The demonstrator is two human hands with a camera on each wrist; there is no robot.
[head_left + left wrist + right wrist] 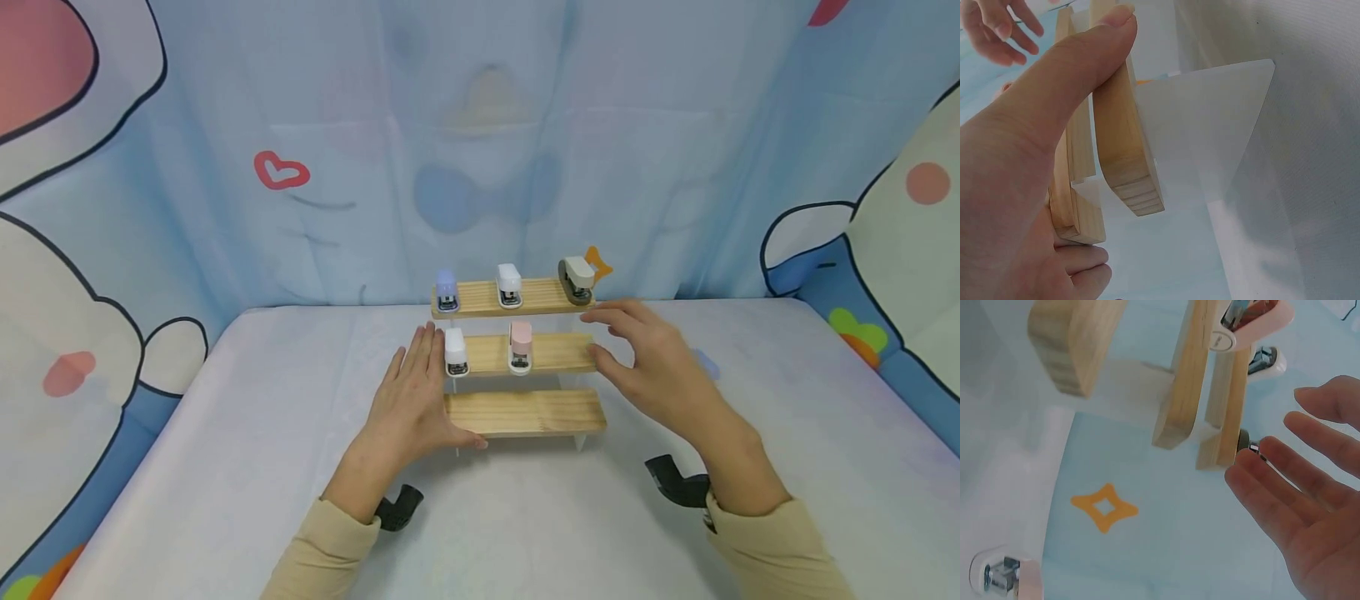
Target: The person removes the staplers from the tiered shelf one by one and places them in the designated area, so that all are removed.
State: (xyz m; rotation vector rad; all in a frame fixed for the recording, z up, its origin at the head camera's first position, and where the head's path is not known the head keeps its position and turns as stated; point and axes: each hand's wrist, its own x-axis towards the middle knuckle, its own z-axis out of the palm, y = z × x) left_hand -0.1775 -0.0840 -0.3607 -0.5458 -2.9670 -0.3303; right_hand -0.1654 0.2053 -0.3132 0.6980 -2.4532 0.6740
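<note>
A tiered wooden rack (pixel 525 414) with three boards and clear side supports stands between the hands. My left hand (pixel 408 400) lies along its left side with straight fingers, thumb pressing on the lowest board's front edge. The right hand (pixel 648 354) holds nothing; its fingers are gently bent beside the right ends of the upper two boards. Small staplers stand on those boards: purple (pixel 447 291), white (pixel 509 286) and grey-and-white (pixel 577 279) on top; white (pixel 456 352) and pink (pixel 520 347) on the middle. The lowest board bears nothing.
Another stapler (pixel 1004 575), white with a pink part, shows near the right wrist view's lower left corner; in the head view it is hidden. A white cloth (pixel 540 525) covers the table, and a printed blue curtain (pixel 337 208) hangs behind the rack.
</note>
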